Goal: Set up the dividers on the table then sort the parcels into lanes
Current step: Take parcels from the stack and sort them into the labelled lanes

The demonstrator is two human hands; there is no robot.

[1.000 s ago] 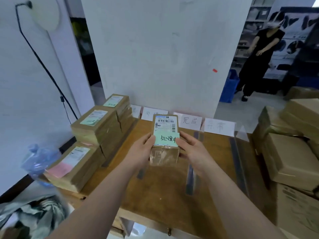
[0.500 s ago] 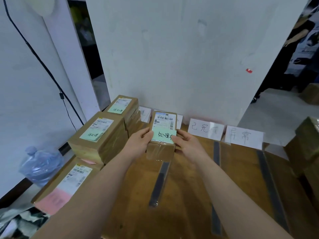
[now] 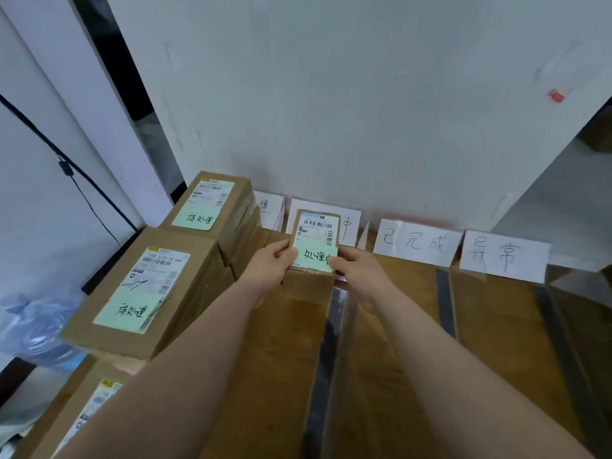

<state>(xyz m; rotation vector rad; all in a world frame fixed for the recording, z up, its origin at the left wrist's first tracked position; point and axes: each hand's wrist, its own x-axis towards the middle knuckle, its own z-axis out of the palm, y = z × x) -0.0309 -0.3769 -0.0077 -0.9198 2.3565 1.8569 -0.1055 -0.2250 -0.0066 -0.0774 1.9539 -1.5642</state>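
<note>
The wooden tabletop (image 3: 496,326) abuts a white wall (image 3: 364,111). Stacked brown parcels (image 3: 142,286) stand along its left edge, and the two upper ones bear green notes. Three dividers (image 3: 445,303) are visible. They are clear upright strips on dark bases, run front to back and form lanes. White paper signs (image 3: 415,241) with handwritten characters lean against the wall at the lane heads. A smaller parcel (image 3: 311,283) is at the far end of the lane between the stack and the leftmost visible divider. Whether its base touches the tabletop is unclear. The left hand (image 3: 268,270) grips its left side and the right hand (image 3: 361,276) its right side. A green note (image 3: 314,258) lies across its top face.
</note>
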